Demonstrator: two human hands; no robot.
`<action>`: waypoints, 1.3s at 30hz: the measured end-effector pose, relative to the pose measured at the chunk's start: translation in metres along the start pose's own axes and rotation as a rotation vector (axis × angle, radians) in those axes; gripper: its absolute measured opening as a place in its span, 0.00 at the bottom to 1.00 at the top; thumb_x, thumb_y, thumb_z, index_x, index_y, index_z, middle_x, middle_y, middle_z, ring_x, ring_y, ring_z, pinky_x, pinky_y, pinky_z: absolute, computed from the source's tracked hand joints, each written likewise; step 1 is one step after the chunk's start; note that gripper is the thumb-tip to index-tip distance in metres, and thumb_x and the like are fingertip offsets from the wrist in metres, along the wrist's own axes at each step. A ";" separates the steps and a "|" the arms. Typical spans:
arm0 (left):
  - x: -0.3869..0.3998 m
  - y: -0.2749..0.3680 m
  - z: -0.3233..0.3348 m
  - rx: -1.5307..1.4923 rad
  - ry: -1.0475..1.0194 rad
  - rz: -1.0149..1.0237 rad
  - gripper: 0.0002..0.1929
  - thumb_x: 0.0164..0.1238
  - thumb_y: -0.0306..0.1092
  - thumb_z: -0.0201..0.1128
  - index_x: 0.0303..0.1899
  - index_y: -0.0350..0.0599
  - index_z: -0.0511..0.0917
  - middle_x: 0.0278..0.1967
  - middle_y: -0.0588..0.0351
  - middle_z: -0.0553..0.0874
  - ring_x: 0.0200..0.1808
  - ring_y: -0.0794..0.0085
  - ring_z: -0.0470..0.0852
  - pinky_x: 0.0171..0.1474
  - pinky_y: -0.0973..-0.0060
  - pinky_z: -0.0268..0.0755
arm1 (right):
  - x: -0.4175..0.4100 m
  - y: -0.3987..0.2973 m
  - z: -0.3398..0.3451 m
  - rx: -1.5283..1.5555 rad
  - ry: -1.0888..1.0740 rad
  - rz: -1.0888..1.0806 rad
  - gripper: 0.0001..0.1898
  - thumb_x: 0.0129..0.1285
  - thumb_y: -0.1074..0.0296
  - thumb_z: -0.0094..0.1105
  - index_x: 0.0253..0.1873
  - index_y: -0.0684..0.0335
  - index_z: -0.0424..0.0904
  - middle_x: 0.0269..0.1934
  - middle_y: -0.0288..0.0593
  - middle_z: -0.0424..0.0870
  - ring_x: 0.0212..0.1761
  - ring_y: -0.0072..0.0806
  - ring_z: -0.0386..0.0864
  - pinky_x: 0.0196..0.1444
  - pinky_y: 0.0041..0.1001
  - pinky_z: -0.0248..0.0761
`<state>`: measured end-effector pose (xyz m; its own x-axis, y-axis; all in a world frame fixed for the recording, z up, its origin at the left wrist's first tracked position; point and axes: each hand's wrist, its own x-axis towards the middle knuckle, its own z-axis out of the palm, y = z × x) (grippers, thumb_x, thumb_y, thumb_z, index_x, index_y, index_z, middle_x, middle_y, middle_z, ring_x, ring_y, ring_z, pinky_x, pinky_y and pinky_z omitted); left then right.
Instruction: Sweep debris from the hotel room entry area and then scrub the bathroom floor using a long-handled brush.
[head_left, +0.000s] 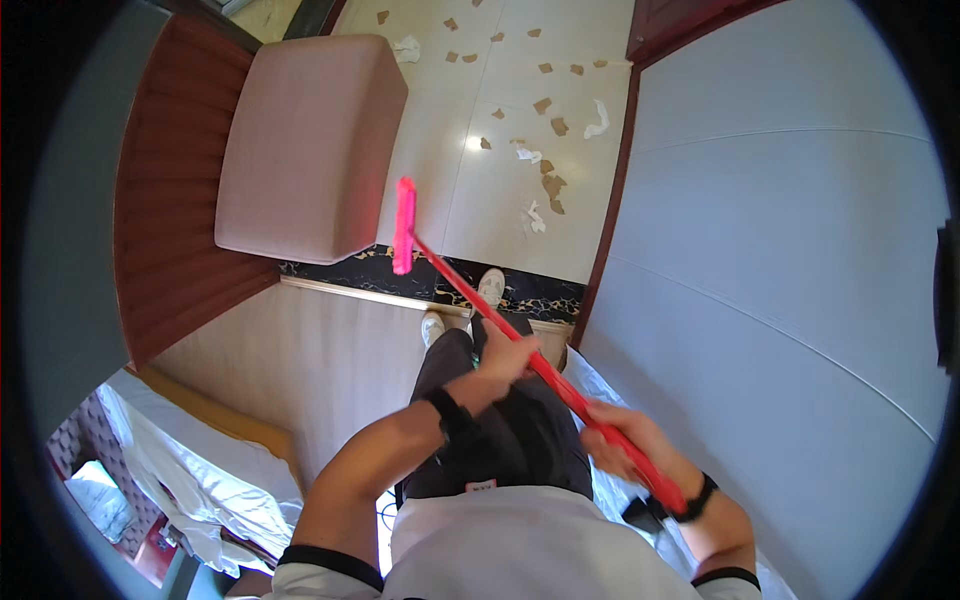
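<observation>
A red pole (469, 291) with a bright pink head (405, 225) runs diagonally across my body. My left hand (510, 352) grips its middle part, and my right hand (622, 439) is closed around it near its upper end. The pink head is beside a pink upholstered ottoman (300, 142), over the dark threshold and tiles; whether it touches the floor I cannot tell. Beyond it, several torn brown scraps (553, 185) and crumpled white tissues (598, 120) lie scattered on the pale tiled floor (442, 135).
A black marbled threshold strip (375, 283) crosses the floor at my feet, with wood-look flooring (300, 345) on the near side. A grey-white panelled wall or door (772, 225) stands at right, red-brown panelling (176, 187) at left. White bedding (225, 487) lies at lower left.
</observation>
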<state>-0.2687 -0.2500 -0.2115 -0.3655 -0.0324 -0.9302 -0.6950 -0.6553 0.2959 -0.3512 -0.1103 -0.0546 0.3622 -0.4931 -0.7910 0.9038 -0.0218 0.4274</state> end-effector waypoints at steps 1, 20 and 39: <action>0.019 -0.003 0.002 0.003 -0.016 -0.045 0.49 0.49 0.29 0.59 0.59 0.33 0.25 0.31 0.46 0.75 0.24 0.67 0.79 0.22 0.73 0.75 | 0.011 -0.012 -0.007 0.079 -0.001 0.068 0.13 0.63 0.67 0.45 0.51 0.54 0.62 0.19 0.39 0.69 0.10 0.21 0.63 0.10 0.17 0.54; 0.076 0.183 0.002 0.113 -0.215 -0.122 0.09 0.59 0.38 0.52 0.36 0.45 0.66 0.23 0.56 0.78 0.24 0.69 0.80 0.29 0.73 0.73 | 0.025 -0.099 0.111 -0.083 -0.060 -0.299 0.11 0.62 0.68 0.45 0.49 0.53 0.61 0.18 0.34 0.65 0.11 0.18 0.61 0.11 0.18 0.53; 0.057 0.397 0.004 -0.020 -0.282 0.260 0.20 0.57 0.37 0.60 0.41 0.40 0.58 0.23 0.56 0.74 0.20 0.77 0.75 0.20 0.80 0.66 | -0.006 -0.157 0.308 -0.012 -0.095 -0.524 0.17 0.65 0.68 0.37 0.58 0.51 0.57 0.17 0.39 0.60 0.06 0.20 0.55 0.05 0.17 0.49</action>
<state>-0.5679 -0.5091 -0.1459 -0.6861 0.0078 -0.7275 -0.5455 -0.6671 0.5073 -0.5657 -0.3716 0.0183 -0.1606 -0.4949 -0.8540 0.9607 -0.2768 -0.0203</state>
